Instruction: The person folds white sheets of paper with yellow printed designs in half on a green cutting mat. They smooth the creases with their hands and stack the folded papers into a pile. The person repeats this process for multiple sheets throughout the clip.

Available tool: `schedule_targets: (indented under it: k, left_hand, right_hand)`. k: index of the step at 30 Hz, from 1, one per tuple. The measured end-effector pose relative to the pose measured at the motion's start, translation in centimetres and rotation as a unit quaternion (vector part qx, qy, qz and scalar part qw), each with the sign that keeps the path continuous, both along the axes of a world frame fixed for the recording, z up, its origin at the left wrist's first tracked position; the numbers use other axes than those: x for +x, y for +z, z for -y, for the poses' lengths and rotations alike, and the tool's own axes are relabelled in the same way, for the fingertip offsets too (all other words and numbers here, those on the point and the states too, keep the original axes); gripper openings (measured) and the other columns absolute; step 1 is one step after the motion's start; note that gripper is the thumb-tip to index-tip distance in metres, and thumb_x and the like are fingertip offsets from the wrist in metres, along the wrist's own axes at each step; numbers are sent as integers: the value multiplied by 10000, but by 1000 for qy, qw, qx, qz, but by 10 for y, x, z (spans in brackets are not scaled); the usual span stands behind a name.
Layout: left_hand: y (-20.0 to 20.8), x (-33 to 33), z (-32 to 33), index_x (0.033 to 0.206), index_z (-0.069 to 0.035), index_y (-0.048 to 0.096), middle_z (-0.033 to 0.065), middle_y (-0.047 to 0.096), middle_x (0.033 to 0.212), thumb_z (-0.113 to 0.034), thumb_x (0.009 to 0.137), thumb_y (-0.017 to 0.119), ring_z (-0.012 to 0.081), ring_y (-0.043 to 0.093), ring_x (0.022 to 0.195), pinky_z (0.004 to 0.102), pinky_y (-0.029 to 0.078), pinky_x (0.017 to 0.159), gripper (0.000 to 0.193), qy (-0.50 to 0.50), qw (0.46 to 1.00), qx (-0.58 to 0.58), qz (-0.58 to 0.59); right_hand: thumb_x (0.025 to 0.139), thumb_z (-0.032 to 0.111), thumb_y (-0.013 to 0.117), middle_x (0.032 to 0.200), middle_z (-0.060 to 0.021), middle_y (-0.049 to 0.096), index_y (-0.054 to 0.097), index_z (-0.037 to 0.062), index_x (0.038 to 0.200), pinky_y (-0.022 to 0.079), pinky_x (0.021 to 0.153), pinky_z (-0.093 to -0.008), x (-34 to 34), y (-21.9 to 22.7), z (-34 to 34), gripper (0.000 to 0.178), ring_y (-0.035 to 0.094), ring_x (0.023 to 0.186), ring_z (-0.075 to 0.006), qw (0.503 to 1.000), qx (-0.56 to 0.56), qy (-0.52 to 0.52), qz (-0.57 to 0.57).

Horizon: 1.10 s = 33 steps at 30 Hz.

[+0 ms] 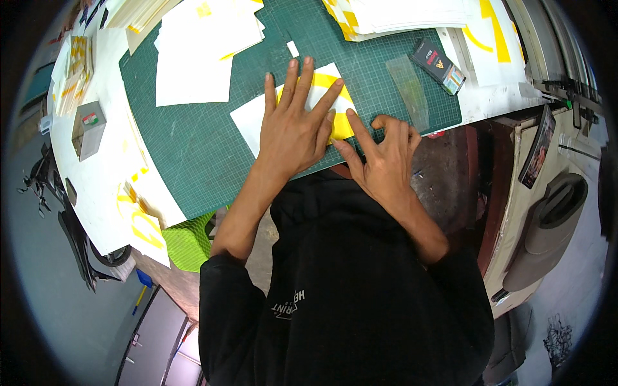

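In the head view, the left hand (290, 134) was down flat, palm to the work, fingers spread and pointing away from the body, its thumb angled inward. Over came the right hand (385, 154) from the lower right, index finger and thumb stretched out with a gap between them, the other fingers curled. The two hands were close but apart, clamped on nothing.

And the white-and-yellow sheet (344, 127)? It lay under the left hand, near the body-side edge of the green mat (193, 157) on the white desk (90, 186), the right fingertips at its right side.

Plenty was covered here: the left palm and fingers hid much of the sheet, so its full yellow shape couldn't be made out. Nor could one tell how firmly either hand pressed. The curled right fingertips were hard to see, the forearms ran into a black top (386, 289), and the paper stack (405, 16) at the upper right was cut off by the frame.
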<state>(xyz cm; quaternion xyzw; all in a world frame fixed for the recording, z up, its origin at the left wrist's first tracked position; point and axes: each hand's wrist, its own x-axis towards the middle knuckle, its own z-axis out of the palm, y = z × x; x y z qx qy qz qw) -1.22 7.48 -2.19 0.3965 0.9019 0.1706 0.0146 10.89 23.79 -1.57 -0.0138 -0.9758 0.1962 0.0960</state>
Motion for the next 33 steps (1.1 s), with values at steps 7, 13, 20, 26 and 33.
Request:
schedule_targets:
  k: [7, 13, 20, 26, 33]
  left_hand:
    - [-1, 0, 0, 1524, -255, 549, 243, 296, 1669, -304, 1030, 538, 443, 248, 1560, 674, 102, 1239, 496, 3, 1000, -2, -4]
    - [4, 2, -1, 1477, -127, 576, 248, 363, 1621, -290, 996, 614, 441, 305, 1530, 653, 147, 1240, 509, 33, 997, 61, 15]
    - [9, 5, 3, 1427, -139, 615, 189, 436, 1567, -260, 963, 686, 412, 389, 1461, 659, 189, 1231, 485, 11, 999, 28, -17]
    - [31, 1, 11, 1393, -314, 655, 105, 417, 1607, -148, 866, 753, 364, 364, 1484, 694, 161, 1237, 561, -56, 996, -70, -11]
    - [24, 28, 28, 1458, -201, 574, 191, 378, 1617, -148, 858, 758, 429, 363, 1484, 685, 212, 1217, 630, 51, 998, 19, -19]
  right_hand:
    - [964, 464, 699, 1127, -145, 546, 666, 117, 1360, 318, 890, -552, 9, -4, -6, 527, 493, 1041, -298, 999, 16, 24, -14]
    - [928, 477, 735, 1143, -164, 548, 636, 70, 1357, 316, 901, -531, 4, 4, -10, 600, 496, 1049, -309, 997, 27, -59, -39]
    - [925, 340, 745, 1085, -146, 582, 650, 38, 1294, 324, 907, -495, -21, -7, -12, 487, 522, 1034, -289, 990, 18, -90, -112]
    - [889, 346, 792, 1093, -148, 575, 657, 30, 1241, 325, 911, -488, -17, 0, -57, 492, 529, 1053, -304, 975, 64, -184, -109]
    - [881, 264, 824, 1069, -155, 591, 626, 21, 1111, 373, 920, -477, -20, 6, -59, 388, 534, 1050, -320, 970, -99, -222, 14]
